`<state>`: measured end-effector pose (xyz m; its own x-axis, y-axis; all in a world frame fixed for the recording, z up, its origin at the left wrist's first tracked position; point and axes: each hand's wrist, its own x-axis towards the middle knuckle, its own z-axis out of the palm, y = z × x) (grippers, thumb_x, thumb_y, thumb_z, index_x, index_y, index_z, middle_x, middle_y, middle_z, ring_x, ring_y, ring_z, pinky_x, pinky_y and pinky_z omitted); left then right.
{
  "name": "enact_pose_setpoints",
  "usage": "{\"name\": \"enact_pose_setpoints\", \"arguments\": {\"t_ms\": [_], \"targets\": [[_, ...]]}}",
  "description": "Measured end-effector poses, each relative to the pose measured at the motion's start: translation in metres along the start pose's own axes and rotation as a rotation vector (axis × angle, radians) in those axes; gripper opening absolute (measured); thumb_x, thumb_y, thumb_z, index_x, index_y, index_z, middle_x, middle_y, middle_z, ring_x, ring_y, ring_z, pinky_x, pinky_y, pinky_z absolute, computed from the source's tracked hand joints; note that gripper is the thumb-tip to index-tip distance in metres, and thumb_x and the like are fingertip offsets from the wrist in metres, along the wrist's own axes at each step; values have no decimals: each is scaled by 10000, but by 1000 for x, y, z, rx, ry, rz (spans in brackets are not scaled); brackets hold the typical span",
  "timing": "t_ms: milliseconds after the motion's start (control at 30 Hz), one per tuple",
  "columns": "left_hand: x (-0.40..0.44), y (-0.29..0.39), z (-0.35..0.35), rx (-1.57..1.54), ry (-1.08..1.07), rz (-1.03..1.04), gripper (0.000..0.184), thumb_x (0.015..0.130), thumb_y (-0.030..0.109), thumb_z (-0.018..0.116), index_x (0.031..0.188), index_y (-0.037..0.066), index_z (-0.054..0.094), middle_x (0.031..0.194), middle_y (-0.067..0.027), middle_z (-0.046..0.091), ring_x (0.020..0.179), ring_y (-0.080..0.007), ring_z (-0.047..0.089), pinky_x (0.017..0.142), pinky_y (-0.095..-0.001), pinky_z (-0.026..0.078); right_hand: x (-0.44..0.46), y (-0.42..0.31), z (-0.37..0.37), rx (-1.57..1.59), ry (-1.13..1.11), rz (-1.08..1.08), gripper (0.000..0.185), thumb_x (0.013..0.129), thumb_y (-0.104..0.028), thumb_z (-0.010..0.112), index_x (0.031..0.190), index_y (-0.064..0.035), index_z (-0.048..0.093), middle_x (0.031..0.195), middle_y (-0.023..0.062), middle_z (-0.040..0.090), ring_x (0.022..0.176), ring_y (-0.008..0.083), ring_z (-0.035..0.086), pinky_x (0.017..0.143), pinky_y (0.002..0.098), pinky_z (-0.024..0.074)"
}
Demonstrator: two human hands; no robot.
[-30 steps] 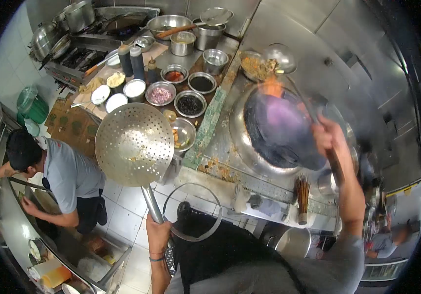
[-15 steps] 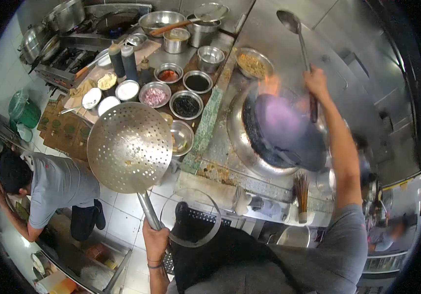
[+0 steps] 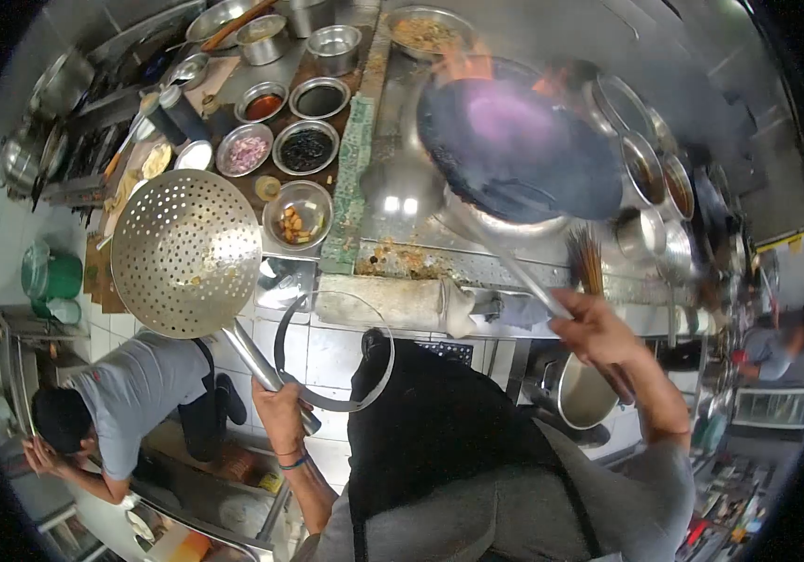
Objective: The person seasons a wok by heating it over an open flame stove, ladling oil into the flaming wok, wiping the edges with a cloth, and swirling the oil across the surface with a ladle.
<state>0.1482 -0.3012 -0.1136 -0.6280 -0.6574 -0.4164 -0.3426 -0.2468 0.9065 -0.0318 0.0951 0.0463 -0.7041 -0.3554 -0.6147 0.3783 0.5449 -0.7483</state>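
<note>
My left hand (image 3: 280, 412) is closed round the metal handle of a large perforated strainer (image 3: 186, 253), held up over the floor and counter edge. In my right hand (image 3: 594, 328) is a long-handled ladle (image 3: 404, 187), its blurred round bowl over the steel stove top, left of the wok. The black wok (image 3: 514, 150) is tilted over the burner ring, with orange flames at its back edge and a purplish glow inside. A clear ring-like shape (image 3: 336, 351) shows beside the strainer's handle.
Bowls of red sauce (image 3: 261, 103), chopped onion (image 3: 244, 150) and dark food (image 3: 306, 147) stand left of the stove. A bamboo brush (image 3: 586, 260) is at its front edge. Pots (image 3: 641, 169) stand at right. A co-worker (image 3: 130, 403) bends over the lower-left counter.
The ladle has come down from above the stove to the left of the wok. My right hand moved down toward me. The view has shifted, and the co-worker leans lower.
</note>
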Motion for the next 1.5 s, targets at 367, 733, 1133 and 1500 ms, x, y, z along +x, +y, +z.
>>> {"name": "enact_pose_setpoints", "arguments": {"t_ms": [367, 733, 1133, 1500], "targets": [[-14, 9, 24, 65, -93, 54, 269, 746, -40, 536, 1001, -2, 461, 656, -49, 525, 431, -141, 523, 393, -266, 462, 62, 132, -23, -823, 95, -459, 494, 900, -78, 589, 1356, 55, 453, 775, 291, 637, 691, 407, 665, 671, 465, 530], [-37, -6, 30, 15, -47, 24, 246, 746, -42, 545, 973, -1, 459, 640, -58, 538, 417, -156, 540, 373, -280, 472, 52, 142, -66, 440, -345, 343, 339, 961, -199, 589, 1257, -39, 555, 726, 50, 552, 452, 125, 465, 390, 298, 378], [-48, -7, 21, -11, 42, 10, 233, 747, -34, 552, 957, 3, 456, 637, -52, 526, 424, -144, 519, 382, -275, 456, 119, 143, -8, -544, -153, -312, 459, 945, -216, 620, 1342, -15, 510, 779, 159, 658, 681, 226, 624, 688, 363, 521], [-45, 0, 16, 25, 97, -31, 263, 741, -32, 531, 993, -10, 459, 636, -56, 523, 423, -150, 517, 377, -284, 450, 89, 102, -16, 478, -421, 316, 380, 997, -185, 507, 1362, -82, 488, 698, -32, 439, 417, 26, 333, 342, 219, 269]]}}
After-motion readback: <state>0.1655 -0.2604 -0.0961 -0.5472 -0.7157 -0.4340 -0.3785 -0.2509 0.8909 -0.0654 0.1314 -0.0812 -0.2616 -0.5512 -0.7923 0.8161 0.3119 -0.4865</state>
